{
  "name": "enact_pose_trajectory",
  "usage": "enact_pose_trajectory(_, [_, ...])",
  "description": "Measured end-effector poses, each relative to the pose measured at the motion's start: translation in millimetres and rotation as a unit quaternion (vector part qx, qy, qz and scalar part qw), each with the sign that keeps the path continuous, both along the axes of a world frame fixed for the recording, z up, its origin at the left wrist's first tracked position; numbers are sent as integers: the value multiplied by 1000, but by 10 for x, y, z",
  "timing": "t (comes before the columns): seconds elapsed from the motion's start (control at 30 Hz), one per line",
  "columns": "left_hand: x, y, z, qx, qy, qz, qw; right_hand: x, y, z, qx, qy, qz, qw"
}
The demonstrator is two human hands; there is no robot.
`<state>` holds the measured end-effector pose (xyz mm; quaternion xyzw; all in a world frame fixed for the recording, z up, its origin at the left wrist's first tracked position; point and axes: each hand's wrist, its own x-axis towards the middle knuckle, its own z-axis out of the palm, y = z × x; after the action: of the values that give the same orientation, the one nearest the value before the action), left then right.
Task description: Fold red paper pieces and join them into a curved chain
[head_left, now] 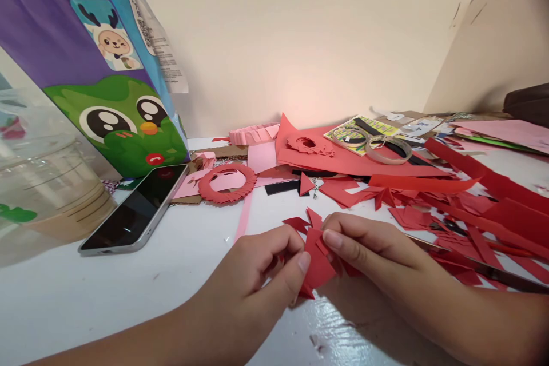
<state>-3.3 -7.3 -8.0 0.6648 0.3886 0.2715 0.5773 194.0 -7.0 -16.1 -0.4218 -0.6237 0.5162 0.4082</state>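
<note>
Both hands pinch a small cluster of folded red paper pieces (pixel 318 266) held low over the white table. My left hand (pixel 268 274) is closed, with thumb and fingers on the left edge of the paper. From the right, my right hand (pixel 377 251) grips the upper part between thumb and forefinger. Pointed red flaps stick out above and below the fingers; how the pieces join is partly hidden. Beyond my left hand lies a finished-looking ring of folded red paper (pixel 227 183). A heap of red paper strips and pieces (pixel 458 223) spreads beside my right hand.
A phone (pixel 137 211) lies at left, near a clear cup of brown drink (pixel 60 206) and a purple paper bag (pixel 98 57). Farther back are red sheets (pixel 295 151), tape rolls (pixel 388 150) and a pink pleated strip (pixel 255 135). Scissors (pixel 493 269) lie at right.
</note>
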Motion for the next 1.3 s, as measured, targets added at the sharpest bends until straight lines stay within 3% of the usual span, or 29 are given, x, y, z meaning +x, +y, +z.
enact_pose_trajectory(0.2, [3,4,21,30,21,19,999,-15,-5,-16,14,17,-27,999])
enact_pose_trajectory(0.33, [10,25,29,60,18,63,996,25,-64,-7,117,23,-56,991])
enact_pose_trajectory(0.5, [6,34,31,44,-20,69,996,56,-105,79,229,-56,47,971])
enact_pose_trajectory(0.63, [18,5,21,2,-53,48,997,24,-71,113,280,-82,51,955])
enact_pose_trajectory(0.97, [32,9,51,-8,-82,26,996,13,9,33,237,-43,19,970])
enact_pose_trajectory(1.3, [54,4,26,-10,-71,17,997,-25,13,-88,99,59,-19,993])
